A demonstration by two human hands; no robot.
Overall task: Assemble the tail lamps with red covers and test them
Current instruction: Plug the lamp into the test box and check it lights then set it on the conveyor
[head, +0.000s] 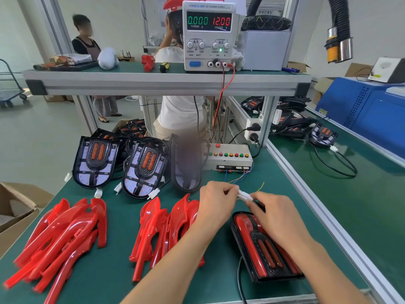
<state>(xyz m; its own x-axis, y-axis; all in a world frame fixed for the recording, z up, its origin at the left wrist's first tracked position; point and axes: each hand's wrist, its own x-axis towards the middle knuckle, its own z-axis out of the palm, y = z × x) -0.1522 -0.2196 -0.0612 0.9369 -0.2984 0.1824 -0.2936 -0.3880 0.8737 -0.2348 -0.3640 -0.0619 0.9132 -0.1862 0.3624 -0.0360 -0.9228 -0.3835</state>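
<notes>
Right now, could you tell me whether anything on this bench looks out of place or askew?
Only the red covers stand out: they lie in loose overlapping heaps, not stacked. Both hands hold the white connector normally.

The green bench (114, 279) carries 2 heaps of red covers (63, 233), 3 uncovered lamps (142, 170), 1 covered lamp (260, 249) and a button box (228, 156).

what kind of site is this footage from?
Most likely a factory assembly and test line for vehicle tail lamps: piles of loose red plastic covers on a green-matted bench, uncovered black lamp housings, and a white bench DC power supply reading 12.00 V.
</notes>
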